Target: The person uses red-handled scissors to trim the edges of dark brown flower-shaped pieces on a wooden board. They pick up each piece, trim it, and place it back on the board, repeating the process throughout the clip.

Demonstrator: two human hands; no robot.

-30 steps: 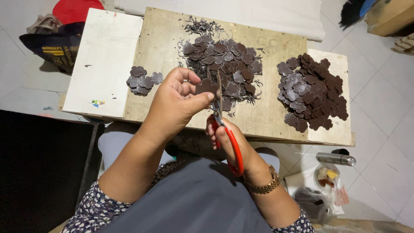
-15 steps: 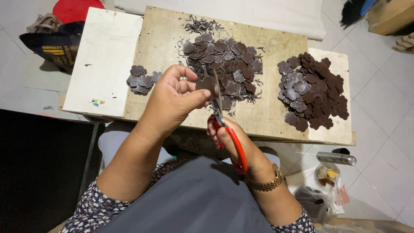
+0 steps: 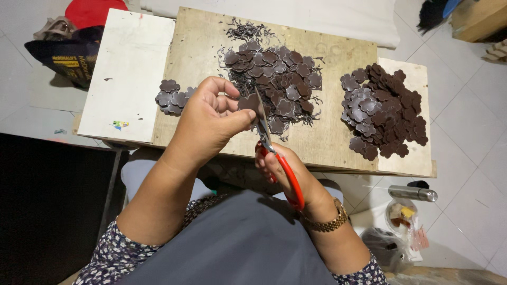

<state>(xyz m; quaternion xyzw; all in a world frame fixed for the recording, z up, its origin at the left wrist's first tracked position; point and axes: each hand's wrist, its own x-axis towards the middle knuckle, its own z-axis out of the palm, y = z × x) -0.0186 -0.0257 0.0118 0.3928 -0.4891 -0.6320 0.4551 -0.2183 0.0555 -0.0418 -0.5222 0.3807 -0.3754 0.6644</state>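
Observation:
My left hand (image 3: 208, 124) pinches a small dark brown flower-shaped piece (image 3: 247, 102) between thumb and fingers, above the wooden board (image 3: 327, 142). My right hand (image 3: 288, 177) grips red-handled scissors (image 3: 274, 153), whose blades meet the edge of that piece. Just beyond the hands lies a middle heap of brown pieces (image 3: 280, 79) with thin curled offcuts around it. A small pile of pieces (image 3: 171, 96) sits to the left and a large pile (image 3: 383, 108) to the right.
A white panel (image 3: 129, 74) lies on the board's left side. On the tiled floor are a dark bag (image 3: 63, 55) and red object at the upper left, and a metal flask (image 3: 417, 193) and a small dish (image 3: 401, 214) at the lower right. A black surface (image 3: 47, 211) fills the lower left.
The left hand has turned the brown piece slightly against the blades, and the scissors have shifted a little. The piles are unchanged.

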